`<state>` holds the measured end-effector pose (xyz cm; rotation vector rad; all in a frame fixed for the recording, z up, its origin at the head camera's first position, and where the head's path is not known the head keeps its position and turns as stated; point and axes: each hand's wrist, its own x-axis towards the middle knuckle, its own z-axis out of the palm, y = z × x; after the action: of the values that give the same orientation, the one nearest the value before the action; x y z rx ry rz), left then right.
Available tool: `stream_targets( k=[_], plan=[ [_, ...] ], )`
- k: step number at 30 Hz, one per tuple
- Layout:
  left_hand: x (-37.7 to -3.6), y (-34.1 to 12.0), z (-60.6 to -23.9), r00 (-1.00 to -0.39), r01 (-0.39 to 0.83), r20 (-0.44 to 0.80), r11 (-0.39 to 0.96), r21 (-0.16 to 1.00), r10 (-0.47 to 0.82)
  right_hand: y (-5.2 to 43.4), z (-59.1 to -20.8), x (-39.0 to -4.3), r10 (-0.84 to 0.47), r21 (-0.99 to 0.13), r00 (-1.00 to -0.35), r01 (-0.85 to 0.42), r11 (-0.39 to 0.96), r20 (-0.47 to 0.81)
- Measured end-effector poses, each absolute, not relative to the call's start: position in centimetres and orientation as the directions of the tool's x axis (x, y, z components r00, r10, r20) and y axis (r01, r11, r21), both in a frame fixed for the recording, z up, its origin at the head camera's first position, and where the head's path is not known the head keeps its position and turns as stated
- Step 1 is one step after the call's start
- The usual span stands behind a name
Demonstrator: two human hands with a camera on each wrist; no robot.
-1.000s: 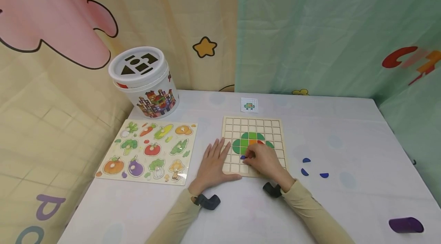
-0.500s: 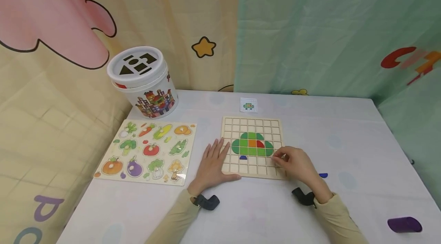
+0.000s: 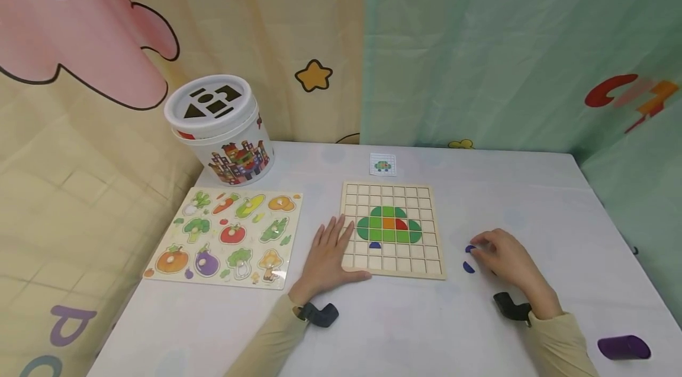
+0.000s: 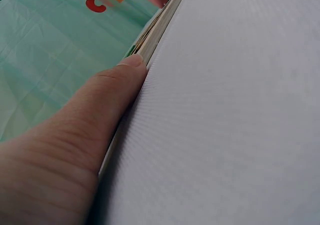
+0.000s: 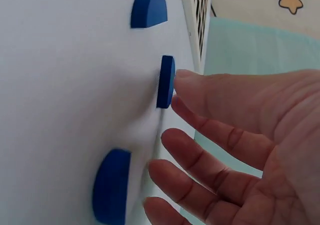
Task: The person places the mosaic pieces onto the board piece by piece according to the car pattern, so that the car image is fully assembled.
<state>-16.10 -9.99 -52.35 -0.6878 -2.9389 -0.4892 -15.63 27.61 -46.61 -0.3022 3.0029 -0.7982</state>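
Observation:
My left hand (image 3: 329, 255) lies with its fingers spread over the left edge of a wooden grid board (image 3: 394, 267). Its thumb (image 4: 107, 92) rests along the board's front edge. Green, orange and red pieces form a rounded shape on the grid, with a blue half-round piece (image 3: 375, 245) below it. Right of the board, my right hand (image 3: 508, 261) has thumb and index fingertips at another blue half-round piece (image 5: 166, 82), seemingly pinching it at the tabletop. Two more blue half-rounds (image 5: 149, 8) (image 5: 112, 186) lie beside it; in the head view the hand mostly covers one.
A small pattern card (image 3: 383, 165) lies behind the board. To the left are a vegetable knob puzzle (image 3: 250, 279) and a white shape-sorter bucket (image 3: 229, 140). A purple tube-like object (image 3: 623, 347) lies at the front right of the white table (image 3: 415, 329).
My right hand has left the blue piece on the board and moved right to the loose blue pieces. My left hand stays on the board. The head view has shifted slightly.

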Motion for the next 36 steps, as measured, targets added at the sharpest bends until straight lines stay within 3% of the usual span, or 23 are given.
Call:
stream_targets(
  k=[14,29,36],
  plan=[
    [-16.15,-10.03,-52.57,-0.892,0.452,0.173,0.844,0.288,0.419,27.79,-46.91,-15.99,-0.22,-0.514,-0.974,-0.218,0.83,0.057],
    [-16.09,-9.92,-52.48,-0.889,0.457,0.175,0.846,0.276,0.423,27.55,-47.19,-16.15,-0.126,-0.562,-0.991,-0.085,0.823,-0.034],
    [-16.01,-9.97,-52.49,-0.886,0.462,0.19,0.844,0.273,0.423,27.24,-47.16,-16.1,-0.127,-0.552,-0.989,-0.147,0.821,0.076]
  ],
)
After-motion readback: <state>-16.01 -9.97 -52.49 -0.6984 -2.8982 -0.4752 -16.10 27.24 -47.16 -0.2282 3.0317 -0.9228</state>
